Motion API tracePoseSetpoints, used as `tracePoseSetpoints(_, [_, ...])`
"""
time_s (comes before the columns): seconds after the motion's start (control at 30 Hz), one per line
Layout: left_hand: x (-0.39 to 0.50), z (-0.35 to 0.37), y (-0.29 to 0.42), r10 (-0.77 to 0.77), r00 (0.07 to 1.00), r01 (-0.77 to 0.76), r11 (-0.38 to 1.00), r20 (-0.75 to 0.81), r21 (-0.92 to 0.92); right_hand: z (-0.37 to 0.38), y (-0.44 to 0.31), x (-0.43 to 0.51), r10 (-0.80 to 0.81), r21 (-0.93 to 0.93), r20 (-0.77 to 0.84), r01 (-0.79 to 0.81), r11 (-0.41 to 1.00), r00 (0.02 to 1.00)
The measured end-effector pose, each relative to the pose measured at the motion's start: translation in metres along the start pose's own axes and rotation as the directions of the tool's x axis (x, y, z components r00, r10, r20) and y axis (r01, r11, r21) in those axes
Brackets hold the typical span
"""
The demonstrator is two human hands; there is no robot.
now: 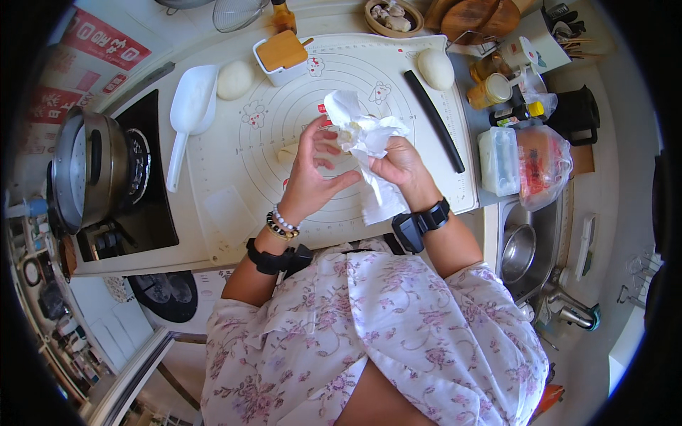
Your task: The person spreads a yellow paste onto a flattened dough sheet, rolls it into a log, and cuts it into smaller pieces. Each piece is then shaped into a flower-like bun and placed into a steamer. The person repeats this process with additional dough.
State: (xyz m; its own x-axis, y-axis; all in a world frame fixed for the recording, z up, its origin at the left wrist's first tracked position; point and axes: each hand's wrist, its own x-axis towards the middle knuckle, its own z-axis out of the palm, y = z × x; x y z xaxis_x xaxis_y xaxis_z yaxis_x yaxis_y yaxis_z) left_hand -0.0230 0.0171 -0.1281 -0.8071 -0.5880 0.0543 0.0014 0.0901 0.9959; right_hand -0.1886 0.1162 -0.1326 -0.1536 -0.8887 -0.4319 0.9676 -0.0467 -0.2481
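My right hand [398, 166] grips a crumpled white paper towel [373, 139] above the middle of a printed silicone pastry mat [341, 210]. Close to its left side is my left hand [318, 162], with fingers apart and nothing in it. A pale piece of dough [289, 153] lies on the mat, partly behind my left hand. One dough ball [236, 80] rests at the back left, beside a white scoop [193, 106]; another dough ball [436, 69] is at the back right. A black rolling pin [434, 121] lies on the right of the mat. A translucent flat scraper [230, 214] lies front left.
A steamer pot [98, 165] stands on the hob at left. Behind the mat are a white box with a wooden lid [287, 50] and a bowl of garlic [394, 18]. Jars, a plastic container [498, 161] and a bag [543, 165] line the right, near the sink [543, 250].
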Motion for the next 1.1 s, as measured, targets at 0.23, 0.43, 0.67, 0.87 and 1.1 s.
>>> tracePoseSetpoints(0.23, [0.006, 0.023, 0.002, 0.191, 0.979, -0.183, 0.978, -0.069, 0.101, -0.002, 0.017, -0.012, -0.032, 0.226, 0.024, 0.026, 0.974, 0.999])
tracePoseSetpoints(0.43, [0.006, 0.038, -0.006, 0.028, 0.952, -0.073, 0.988, -0.306, -0.135, -0.018, 0.034, 0.007, -0.105, 0.15, 0.065, 0.095, 0.984, 0.992])
tracePoseSetpoints(0.67, [0.002, 0.021, -0.014, 0.184, 0.934, -0.088, 0.95, -0.305, 0.301, 0.001, 0.045, 0.001, -0.084, -0.028, -0.041, 0.083, 0.996, 0.996])
tracePoseSetpoints(0.87, [-0.004, -0.001, -0.007, 0.198, 0.977, -0.122, 0.816, -0.074, 0.565, 0.006, 0.034, -0.012, -0.04, -0.241, -0.04, 0.029, 0.97, 0.998])
tracePoseSetpoints(1.1, [-0.026, -0.038, -0.018, -0.127, 0.992, 0.111, 0.942, -0.028, -0.316, 0.013, 0.005, 0.013, -0.304, -0.888, -0.107, 0.046, 0.457, 0.947])
